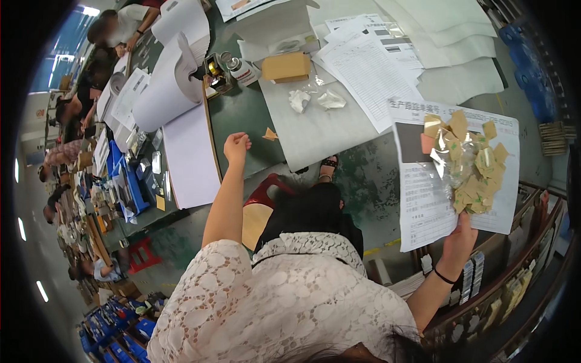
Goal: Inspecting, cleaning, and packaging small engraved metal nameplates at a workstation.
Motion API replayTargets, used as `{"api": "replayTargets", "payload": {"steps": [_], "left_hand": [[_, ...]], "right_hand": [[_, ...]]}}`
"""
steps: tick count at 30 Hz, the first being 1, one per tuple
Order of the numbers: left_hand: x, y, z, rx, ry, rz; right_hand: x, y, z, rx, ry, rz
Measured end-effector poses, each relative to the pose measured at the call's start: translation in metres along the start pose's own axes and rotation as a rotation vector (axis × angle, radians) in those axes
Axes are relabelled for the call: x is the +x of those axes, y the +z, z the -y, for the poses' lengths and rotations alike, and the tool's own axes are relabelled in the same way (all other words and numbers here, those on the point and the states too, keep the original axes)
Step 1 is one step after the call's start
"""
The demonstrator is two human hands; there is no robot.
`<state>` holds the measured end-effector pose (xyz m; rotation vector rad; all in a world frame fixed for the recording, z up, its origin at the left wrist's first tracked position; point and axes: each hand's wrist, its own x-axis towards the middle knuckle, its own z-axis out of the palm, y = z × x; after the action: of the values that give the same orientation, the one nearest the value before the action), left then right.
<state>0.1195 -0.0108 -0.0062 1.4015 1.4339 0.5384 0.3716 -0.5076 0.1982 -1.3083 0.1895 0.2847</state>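
My right hand (pixel 460 240) grips the lower edge of a printed paper sheet (pixel 422 209), held up at the right. On the sheet lies a clear plastic bag (pixel 463 160) with several tan paper-like pieces (pixel 484 162) with small green marks. The thumb presses at the bag's lower end. My left hand (pixel 236 147) is over the green table edge with its fingers curled in and nothing visible in them. Just to its right, a small tan scrap (pixel 270 134) lies on the green table top (pixel 233 115).
Crumpled white wrappers (pixel 299 100), a brown box (pixel 285 67), a white bottle (pixel 243 71) and printed forms (pixel 363 72) lie ahead. A large curled paper stack (pixel 172 91) stands at the left. A red stool (pixel 266 189) is by my legs; racks (pixel 502 272) stand at right. Other people work at far left.
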Motion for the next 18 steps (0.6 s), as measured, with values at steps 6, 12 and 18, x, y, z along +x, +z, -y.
{"api": "replayTargets", "payload": {"steps": [6, 12, 18], "left_hand": [[0.005, 0.011, 0.012, 0.228, 0.046, -0.046], [0.003, 0.006, 0.017, 0.330, 0.173, -0.022], [0.008, 0.008, 0.034, 0.481, 0.339, -0.047]], "right_hand": [[0.048, 0.040, 0.021, -0.095, -0.025, -0.013], [0.085, 0.096, 0.040, -0.125, 0.003, 0.030], [0.109, 0.118, 0.039, -0.162, 0.014, 0.116]]}}
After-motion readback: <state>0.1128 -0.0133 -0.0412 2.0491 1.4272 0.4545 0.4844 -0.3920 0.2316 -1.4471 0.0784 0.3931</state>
